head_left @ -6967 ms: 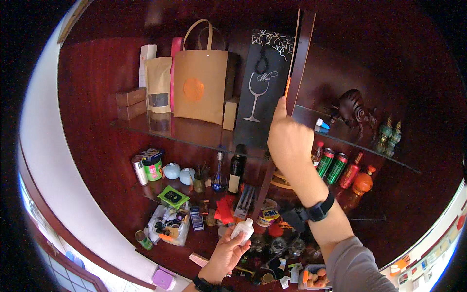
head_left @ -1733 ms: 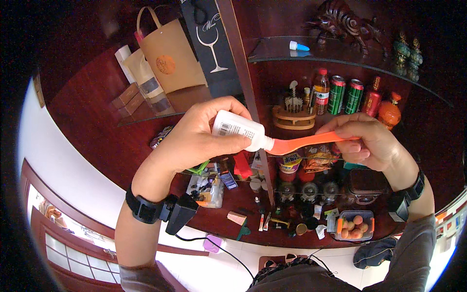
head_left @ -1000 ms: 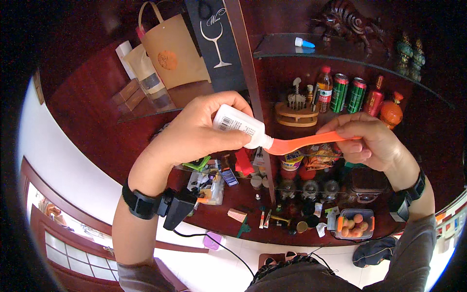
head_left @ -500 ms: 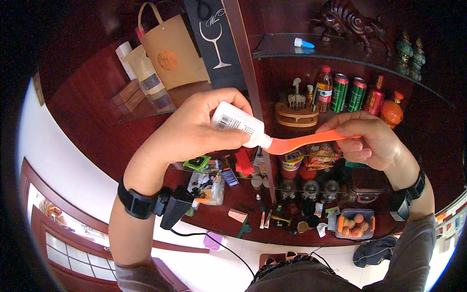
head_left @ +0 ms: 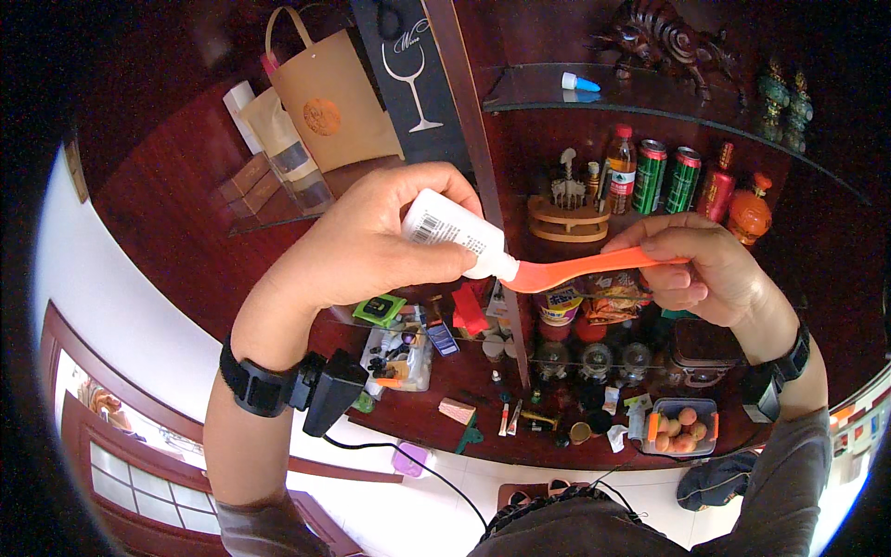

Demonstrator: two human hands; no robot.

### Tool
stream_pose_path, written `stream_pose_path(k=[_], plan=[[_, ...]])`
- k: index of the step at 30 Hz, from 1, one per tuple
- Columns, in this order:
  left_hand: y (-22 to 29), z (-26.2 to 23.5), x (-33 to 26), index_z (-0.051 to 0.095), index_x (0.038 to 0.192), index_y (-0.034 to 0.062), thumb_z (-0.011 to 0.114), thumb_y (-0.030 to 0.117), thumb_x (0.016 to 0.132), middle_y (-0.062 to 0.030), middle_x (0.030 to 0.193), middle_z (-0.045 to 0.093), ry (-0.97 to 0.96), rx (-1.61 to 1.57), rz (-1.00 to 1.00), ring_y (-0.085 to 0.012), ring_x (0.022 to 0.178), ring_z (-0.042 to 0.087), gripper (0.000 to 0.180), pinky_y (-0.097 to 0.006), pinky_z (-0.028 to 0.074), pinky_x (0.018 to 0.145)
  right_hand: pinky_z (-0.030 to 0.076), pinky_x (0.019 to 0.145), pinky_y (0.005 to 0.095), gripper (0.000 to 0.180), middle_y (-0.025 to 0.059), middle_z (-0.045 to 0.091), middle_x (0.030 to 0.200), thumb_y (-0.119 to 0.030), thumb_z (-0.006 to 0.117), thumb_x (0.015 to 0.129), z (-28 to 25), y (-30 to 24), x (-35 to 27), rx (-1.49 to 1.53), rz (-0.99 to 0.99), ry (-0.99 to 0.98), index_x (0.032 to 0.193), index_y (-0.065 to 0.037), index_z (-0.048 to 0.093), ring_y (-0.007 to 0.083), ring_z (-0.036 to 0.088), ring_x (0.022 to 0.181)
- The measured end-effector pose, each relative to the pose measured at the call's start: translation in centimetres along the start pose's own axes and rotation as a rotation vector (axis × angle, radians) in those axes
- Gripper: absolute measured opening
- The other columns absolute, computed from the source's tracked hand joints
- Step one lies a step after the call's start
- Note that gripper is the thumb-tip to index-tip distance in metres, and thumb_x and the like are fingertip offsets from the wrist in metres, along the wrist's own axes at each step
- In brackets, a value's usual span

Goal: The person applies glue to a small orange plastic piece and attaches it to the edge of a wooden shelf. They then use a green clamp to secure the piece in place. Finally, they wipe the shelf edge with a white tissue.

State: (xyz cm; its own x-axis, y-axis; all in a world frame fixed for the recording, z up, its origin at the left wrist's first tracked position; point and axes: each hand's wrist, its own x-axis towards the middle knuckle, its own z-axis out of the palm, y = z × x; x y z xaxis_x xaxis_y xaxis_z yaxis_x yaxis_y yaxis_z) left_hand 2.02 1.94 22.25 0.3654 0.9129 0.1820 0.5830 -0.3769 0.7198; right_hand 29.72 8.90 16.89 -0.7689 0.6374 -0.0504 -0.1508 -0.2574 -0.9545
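Note:
My left hand (head_left: pixel 376 243) is closed around a small white plastic bottle (head_left: pixel 455 227) with printed text and a barcode. The bottle tilts down to the right, its narrow neck meeting the bowl end of an orange spoon (head_left: pixel 580 269). Between the thumb and fingers of my right hand (head_left: pixel 710 269), the spoon's handle is pinched, and the spoon lies roughly level. Whether any liquid is leaving the bottle cannot be made out. A small blue-and-white cap (head_left: pixel 581 83) lies on the glass shelf beyond my hands.
A dark wooden cabinet post (head_left: pixel 475 121) rises behind the bottle. Green cans (head_left: pixel 652 176), a red-capped drink bottle (head_left: pixel 620 172) and a wooden rack (head_left: pixel 568 218) stand behind my right hand. Below sit a tub of round fruit (head_left: pixel 680 430) and a clear tray of small items (head_left: pixel 397 357).
Both hands hold nearly the same pose, bottle neck still at the spoon. Only a very slight shift of the view and my left forearm shows.

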Motion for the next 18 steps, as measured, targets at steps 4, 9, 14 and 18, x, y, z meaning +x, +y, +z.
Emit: stream_pose_path(k=[4, 9, 14, 18], plan=[[-0.4, -0.1, -0.2, 0.054, 0.091, 0.0048, 0.068, 0.008, 0.071, 0.001, 0.08, 0.058, 0.031, -0.015, 0.006, -0.0054, 0.072, 0.054, 0.024, -0.02, 0.044, 0.063, 0.02, 0.036, 0.0194, 0.028, -0.0038, 0.035, 0.051, -0.007, 0.04, 0.086, 0.0, -0.1, 0.0, 0.016, -0.001, -0.034, 0.106, 0.007, 0.054, 0.0039, 0.026, 0.038], [-1.3, 0.1, -0.6, 0.054, 0.092, 0.0056, 0.068, 0.008, 0.072, 0.0013, 0.081, 0.058, 0.067, -0.131, -0.023, -0.0055, 0.073, 0.054, 0.025, -0.02, 0.045, 0.064, 0.02, 0.036, 0.0189, 0.029, -0.0038, 0.035, 0.051, -0.007, 0.04, 0.086, 0.1, 0.0, 0.1, 0.05, -0.01, -0.022, 0.107, 0.006, 0.053, 0.0037, 0.026, 0.038], [-3.1, 0.8, -1.4, 0.052, 0.097, 0.0064, 0.068, 0.005, 0.072, 0.0016, 0.088, 0.057, 0.171, -0.354, -0.044, -0.0058, 0.078, 0.054, 0.029, -0.02, 0.045, 0.068, 0.021, 0.036, 0.0179, 0.031, -0.0039, 0.034, 0.052, -0.007, 0.04, 0.085, 0.2, 0.1, 0.0, 0.092, -0.034, 0.008, 0.111, 0.007, 0.05, 0.004, 0.026, 0.039], [-4.7, 2.0, -1.7, 0.05, 0.097, 0.0058, 0.068, 0.004, 0.072, -0.0005, 0.09, 0.056, 0.226, -0.45, -0.014, -0.008, 0.082, 0.055, 0.031, -0.022, 0.046, 0.071, 0.022, 0.036, 0.0175, 0.031, -0.0037, 0.034, 0.052, -0.007, 0.04, 0.085, 0.5, 0.2, 0.3, 0.152, -0.041, 0.031, 0.111, 0.007, 0.049, 0.0042, 0.026, 0.039]])
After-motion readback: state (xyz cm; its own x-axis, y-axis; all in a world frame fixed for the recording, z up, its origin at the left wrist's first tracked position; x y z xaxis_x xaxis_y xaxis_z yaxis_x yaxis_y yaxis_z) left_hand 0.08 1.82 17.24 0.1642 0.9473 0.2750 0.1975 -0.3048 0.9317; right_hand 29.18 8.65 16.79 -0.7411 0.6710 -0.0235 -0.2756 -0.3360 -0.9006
